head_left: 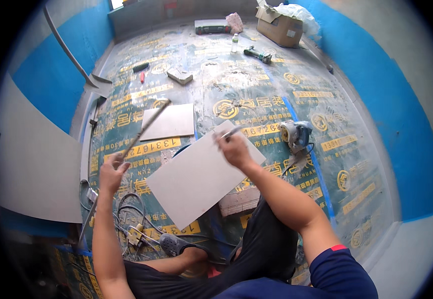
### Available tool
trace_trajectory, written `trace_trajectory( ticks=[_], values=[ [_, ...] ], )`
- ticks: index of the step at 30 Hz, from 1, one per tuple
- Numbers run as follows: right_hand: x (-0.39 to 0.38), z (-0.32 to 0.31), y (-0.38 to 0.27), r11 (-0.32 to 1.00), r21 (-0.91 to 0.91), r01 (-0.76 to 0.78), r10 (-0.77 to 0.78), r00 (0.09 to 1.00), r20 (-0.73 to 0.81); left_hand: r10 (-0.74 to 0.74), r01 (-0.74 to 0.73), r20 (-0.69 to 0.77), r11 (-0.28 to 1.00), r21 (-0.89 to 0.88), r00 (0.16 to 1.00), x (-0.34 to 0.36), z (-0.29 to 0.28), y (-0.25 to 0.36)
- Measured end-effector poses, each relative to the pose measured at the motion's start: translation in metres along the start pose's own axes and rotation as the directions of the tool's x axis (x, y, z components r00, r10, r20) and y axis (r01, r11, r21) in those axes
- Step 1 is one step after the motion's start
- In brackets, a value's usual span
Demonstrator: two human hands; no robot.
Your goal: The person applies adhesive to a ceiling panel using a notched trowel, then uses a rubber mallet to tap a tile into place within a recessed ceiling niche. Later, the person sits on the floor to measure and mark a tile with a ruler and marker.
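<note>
My left hand (113,172) is raised at the left with its fingers closed round the lower end of a long, thin, dark bar (149,124), perhaps a straightedge. The bar slants up and away to the right. In my right hand (234,150) is a slim, pale, pen-like tool (233,131), somewhat blurred. That hand is over the upper right part of a large off-white rectangular tile (201,177), which lies at a slant in front of my legs. Whether the tool touches the tile I cannot tell. A smaller off-white tile piece (169,122) lies just beyond it.
Green printed sheeting covers the floor. A circular saw (296,135) stands right of the tile, tangled cables (134,214) lie left. Farther off are an angle grinder (259,55), a bottle (235,43), a cardboard box (279,29) and a shovel (94,78). A large pale panel (37,164) leans at left.
</note>
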State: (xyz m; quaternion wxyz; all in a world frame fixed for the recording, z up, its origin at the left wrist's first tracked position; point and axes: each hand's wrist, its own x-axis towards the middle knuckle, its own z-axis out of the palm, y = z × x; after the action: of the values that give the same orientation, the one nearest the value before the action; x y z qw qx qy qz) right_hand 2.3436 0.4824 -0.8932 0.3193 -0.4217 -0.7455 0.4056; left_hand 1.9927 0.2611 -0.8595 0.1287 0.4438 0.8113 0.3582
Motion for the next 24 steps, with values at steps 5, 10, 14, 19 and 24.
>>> trace_trajectory(
  ticks=[5, 10, 14, 19, 24],
  values=[
    [-0.100, 0.006, -0.105, 0.991, -0.041, 0.127, -0.028, 0.496, 0.868, 0.263, -0.066, 0.383, 0.888, -0.456, 0.885, -0.079, 0.020, 0.137],
    [-0.136, 0.000, -0.105, 0.947, -0.017, 0.321, -0.116, 0.391, 0.913, 0.403, -0.528, 0.497, 0.838, 0.138, 0.769, -0.154, 0.007, 0.180],
    [-0.163, -0.003, -0.094, 0.757, -0.134, 0.639, -0.205, 0.428, 0.880, 0.395, -0.525, 0.520, 0.842, 0.125, 0.757, -0.170, 0.003, 0.159],
    [-0.166, -0.021, -0.076, 0.716, -0.285, 0.637, -0.300, 0.649, 0.699, 0.058, -0.054, 0.316, 0.998, -0.020, 0.947, -0.147, -0.027, 0.117],
    [-0.156, -0.038, -0.109, 0.803, 0.541, -0.250, -0.133, 0.810, 0.571, 0.047, 0.164, 0.428, 0.882, -0.442, 0.902, -0.158, -0.008, 0.127]
  ],
)
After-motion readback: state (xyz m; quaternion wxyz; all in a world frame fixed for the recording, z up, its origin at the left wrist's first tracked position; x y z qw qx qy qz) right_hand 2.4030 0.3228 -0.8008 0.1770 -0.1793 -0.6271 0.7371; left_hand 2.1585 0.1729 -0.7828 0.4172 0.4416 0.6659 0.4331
